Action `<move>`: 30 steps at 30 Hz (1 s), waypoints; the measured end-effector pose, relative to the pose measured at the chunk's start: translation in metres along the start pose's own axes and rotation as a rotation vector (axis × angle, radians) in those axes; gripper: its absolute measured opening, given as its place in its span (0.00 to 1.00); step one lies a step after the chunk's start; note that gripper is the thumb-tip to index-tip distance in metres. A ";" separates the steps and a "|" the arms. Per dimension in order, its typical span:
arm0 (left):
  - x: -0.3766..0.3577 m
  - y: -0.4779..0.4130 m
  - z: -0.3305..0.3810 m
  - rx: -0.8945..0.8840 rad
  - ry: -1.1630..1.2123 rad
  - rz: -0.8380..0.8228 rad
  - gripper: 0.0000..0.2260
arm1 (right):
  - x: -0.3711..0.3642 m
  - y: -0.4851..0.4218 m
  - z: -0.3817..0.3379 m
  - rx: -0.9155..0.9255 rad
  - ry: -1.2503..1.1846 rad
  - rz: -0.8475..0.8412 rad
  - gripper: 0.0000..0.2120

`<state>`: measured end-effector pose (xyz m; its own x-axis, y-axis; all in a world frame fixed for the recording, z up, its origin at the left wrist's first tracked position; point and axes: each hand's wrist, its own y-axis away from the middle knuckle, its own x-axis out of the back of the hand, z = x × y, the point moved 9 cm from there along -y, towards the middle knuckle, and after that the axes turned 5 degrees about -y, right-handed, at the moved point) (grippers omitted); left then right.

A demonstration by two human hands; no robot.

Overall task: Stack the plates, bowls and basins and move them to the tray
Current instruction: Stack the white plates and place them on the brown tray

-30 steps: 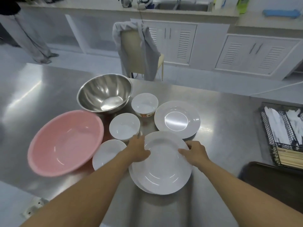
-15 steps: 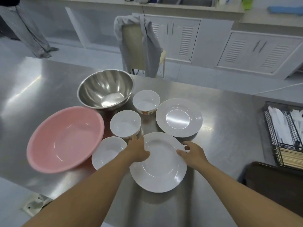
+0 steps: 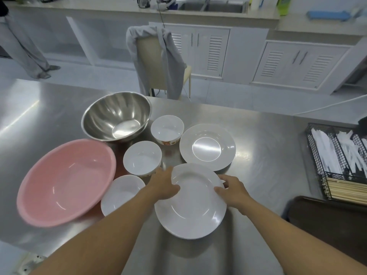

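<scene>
A white deep plate [image 3: 191,203] is tilted up off the steel table [image 3: 264,175], its shadow below it. My left hand [image 3: 163,185] grips its far left rim and my right hand [image 3: 231,188] grips its right rim. Behind it lies a second white plate [image 3: 207,146]. To the left sit a small white plate [image 3: 122,192], two white bowls [image 3: 142,157] [image 3: 167,129], a steel basin [image 3: 117,116] and a pink basin [image 3: 66,180]. The dark brown tray [image 3: 333,221] lies at the right edge.
A black wire basket [image 3: 337,159] with white cutlery and wooden chopsticks stands at the right, behind the tray. A chair [image 3: 156,62] draped in grey cloth stands beyond the table's far edge. A person's legs [image 3: 23,50] are at the far left.
The plate came down onto the table under both hands half a second ago. It is now lifted and tilted, slightly farther right. The view has tipped a little.
</scene>
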<state>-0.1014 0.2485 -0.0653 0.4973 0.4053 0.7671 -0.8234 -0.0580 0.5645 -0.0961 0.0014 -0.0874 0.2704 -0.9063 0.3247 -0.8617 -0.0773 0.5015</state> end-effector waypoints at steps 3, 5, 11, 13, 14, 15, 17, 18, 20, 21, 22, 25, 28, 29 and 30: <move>0.018 -0.006 0.015 -0.030 0.001 0.052 0.30 | 0.015 -0.006 -0.013 0.022 -0.030 0.015 0.19; 0.032 -0.013 0.030 -0.067 0.017 0.078 0.30 | 0.027 -0.013 -0.023 0.033 -0.041 0.039 0.18; 0.061 -0.045 0.065 -0.111 -0.008 0.122 0.25 | 0.066 -0.045 -0.045 0.016 -0.062 0.117 0.19; 0.065 -0.057 0.075 -0.095 -0.032 0.128 0.26 | 0.078 -0.060 -0.048 0.002 -0.065 0.142 0.19; 0.066 -0.064 0.079 -0.086 -0.045 0.131 0.27 | 0.084 -0.067 -0.050 -0.004 -0.056 0.151 0.19; 0.067 -0.070 0.083 -0.079 -0.050 0.132 0.29 | 0.089 -0.074 -0.051 -0.008 -0.044 0.157 0.19; 0.067 -0.084 0.091 -0.071 -0.037 0.124 0.32 | 0.097 -0.089 -0.054 -0.009 -0.016 0.169 0.19; 0.067 -0.090 0.094 -0.068 -0.033 0.121 0.33 | 0.101 -0.096 -0.055 -0.006 0.007 0.177 0.19; 0.067 -0.103 0.101 -0.062 -0.035 0.127 0.33 | 0.108 -0.110 -0.059 0.000 0.054 0.192 0.18; 0.067 -0.109 0.103 -0.060 -0.033 0.129 0.33 | 0.111 -0.117 -0.060 -0.003 0.070 0.194 0.18; 0.066 -0.115 0.106 -0.058 -0.030 0.128 0.33 | 0.113 -0.124 -0.060 -0.009 0.083 0.193 0.18; 0.066 -0.130 0.112 -0.048 -0.044 0.121 0.33 | 0.117 -0.141 -0.062 -0.027 0.124 0.177 0.19; 0.066 -0.142 0.116 -0.052 -0.048 0.110 0.34 | 0.116 -0.152 -0.065 -0.027 0.163 0.164 0.18; 0.067 -0.145 0.117 -0.052 -0.045 0.108 0.34 | 0.116 -0.155 -0.064 -0.030 0.170 0.163 0.18; 0.067 -0.148 0.117 -0.050 -0.043 0.106 0.35 | 0.114 -0.157 -0.063 -0.035 0.172 0.160 0.18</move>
<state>0.0858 0.1778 -0.0622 0.4174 0.3599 0.8345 -0.8838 -0.0528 0.4648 0.0973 -0.0639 -0.0781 0.2029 -0.8216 0.5327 -0.8847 0.0793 0.4593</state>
